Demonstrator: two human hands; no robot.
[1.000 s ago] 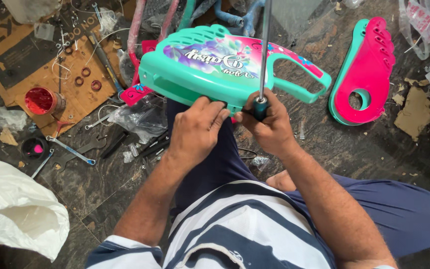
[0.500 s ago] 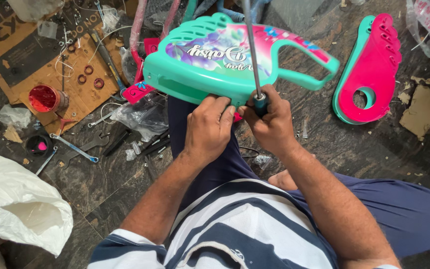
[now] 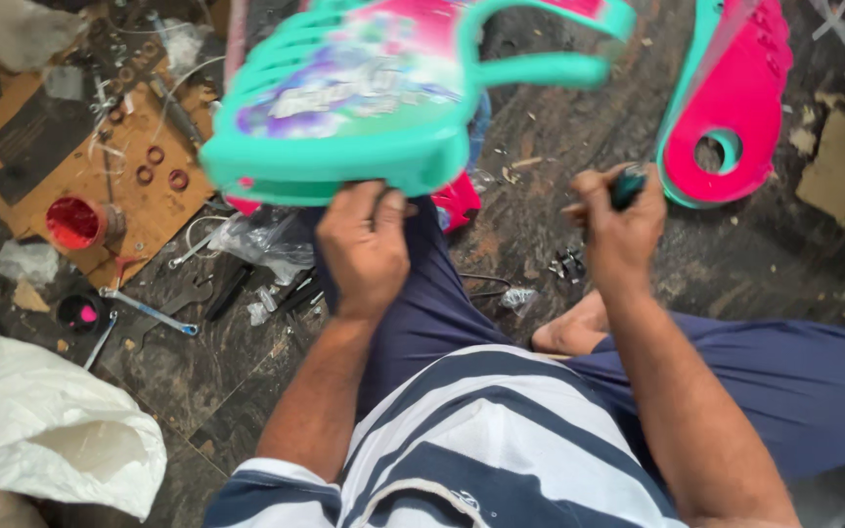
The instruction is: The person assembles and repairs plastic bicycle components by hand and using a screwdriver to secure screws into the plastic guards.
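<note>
Dark, scuffed stone floor [image 3: 246, 391] fills the view from above, littered with scraps and small parts; I sit on it with my legs in blue trousers and a striped shirt at the lower edge. My left hand [image 3: 364, 249] reaches forward and closes on the near rim of a teal plastic shell [image 3: 344, 98] — thumb and fingers clamped over its lower edge, the shell lifted and tilted above my knee, its top face printed in pink and purple and blurred by motion. My right hand [image 3: 621, 230] is well apart from the shell, off to its right, curled into a fist around the dark handle of a screwdriver [image 3: 628, 186]; only the handle's end shows between my fingers, and the shaft cannot be made out. Beyond that hand a second teal-and-pink panel [image 3: 726, 108] with a round hole lies flat on the floor. To the left, a sheet of brown cardboard [image 3: 61, 166] carries washers and rings, with a small red-filled cup [image 3: 75, 223] at its near edge. A spanner [image 3: 149, 311] lies just below the cup, near a crumpled clear plastic bag [image 3: 266, 240] — and a white sack [image 3: 61, 430] sits in the lower-left corner.
</note>
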